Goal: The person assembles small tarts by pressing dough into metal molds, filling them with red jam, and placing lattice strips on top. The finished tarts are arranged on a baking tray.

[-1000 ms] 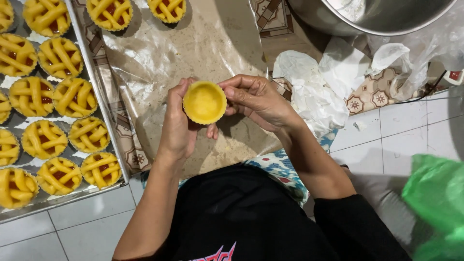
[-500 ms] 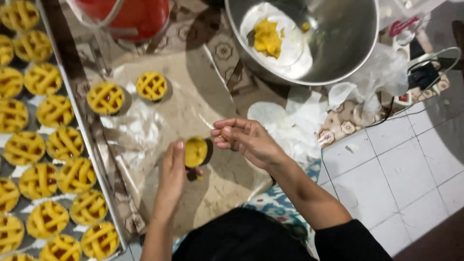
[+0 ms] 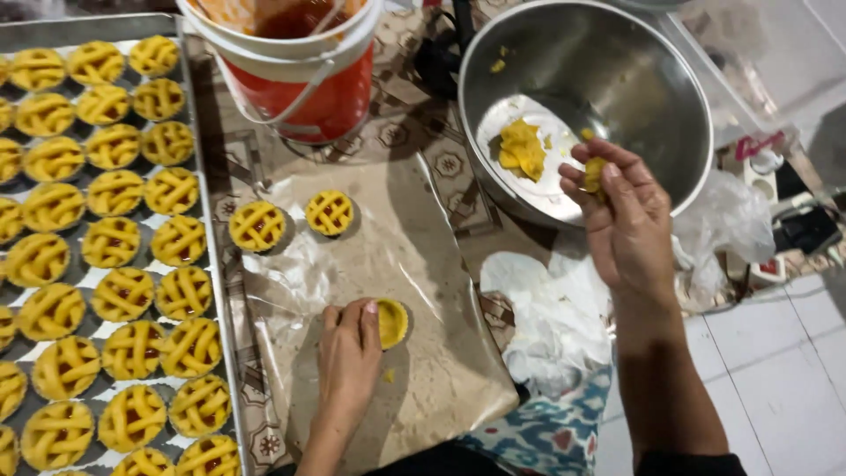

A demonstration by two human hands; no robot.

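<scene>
- Watching the feed, I saw the left hand (image 3: 348, 353) low in the centre of the frame, fingers curled around a small unfilled tart shell (image 3: 392, 323) that sat on the clear plastic sheet (image 3: 423, 264).
- I had the right hand (image 3: 626, 220) at centre right, just at the rim of the steel bowl (image 3: 643, 97), its fingertips pinching a little piece of yellow dough (image 3: 594, 174).
- I spotted a bigger lump of dough (image 3: 520, 148) lying inside that bowl, on a white liner.
- I counted two lattice-topped tarts (image 3: 291, 219) on the sheet above the left hand.
- I noted a metal tray (image 3: 211, 264) full of lattice tarts down the left side, and a red bucket (image 3: 308, 84) of dark filling at top centre.
</scene>
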